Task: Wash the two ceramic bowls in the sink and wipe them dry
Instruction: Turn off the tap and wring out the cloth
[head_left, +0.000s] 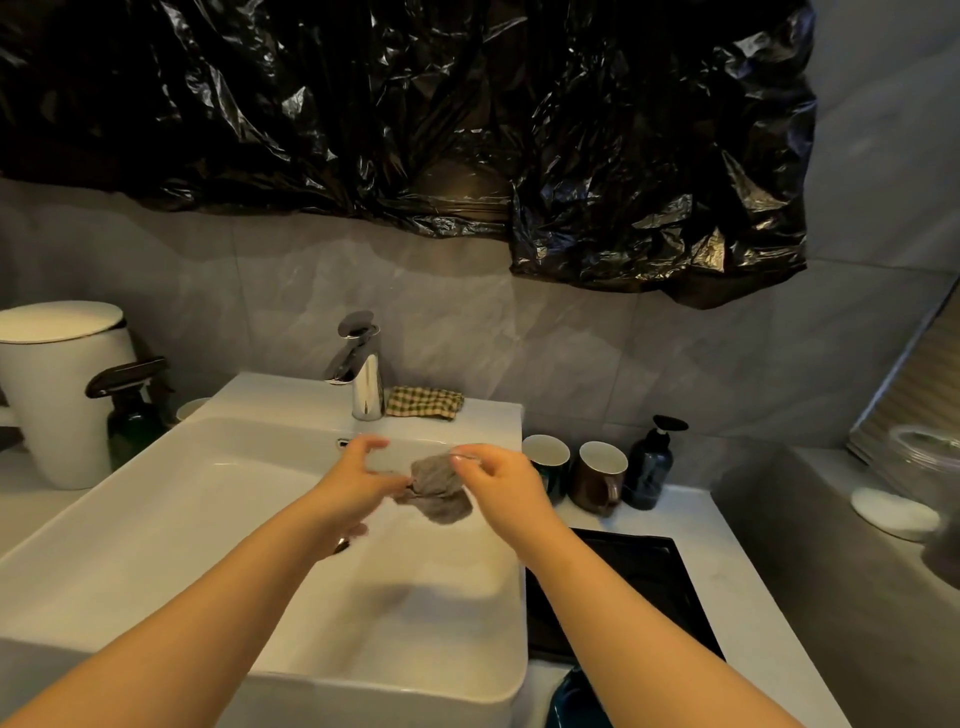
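**Step in hand, as I am judging it:** I am readying the grey cloth (439, 493) over the sink (156, 519), for washing or for wiping.

**Grips:**
- My right grip (498, 480) is pinching the cloth's upper edge between thumb and fingertips. The cloth is hanging just left of it.
- My left grip (356, 478) is hovering at the cloth's left edge with its fingers curled. Blur is preventing me from telling whether it is grasping the cloth or only lying close to it.

**Advice for doing this well:**
- I am recommending a firm hold on the free edge with the left grip, then spreading the cloth flat.
- Both grips should be staying over the basin so that drips are falling inside it.
- Both should be keeping clear of the faucet (363, 374) just beyond the left grip.

**Visibility:**
- No ceramic bowl is showing in the basin below my grips.
- A dark teal rounded thing (574, 701), nearer to me than the right grip, is being cut off by the frame edge. It may be a bowl, but I cannot confirm this.
- My left forearm is covering part of the basin floor, and a small shiny item at its edge is not identifiable.
- Whether water is running is not discernible.
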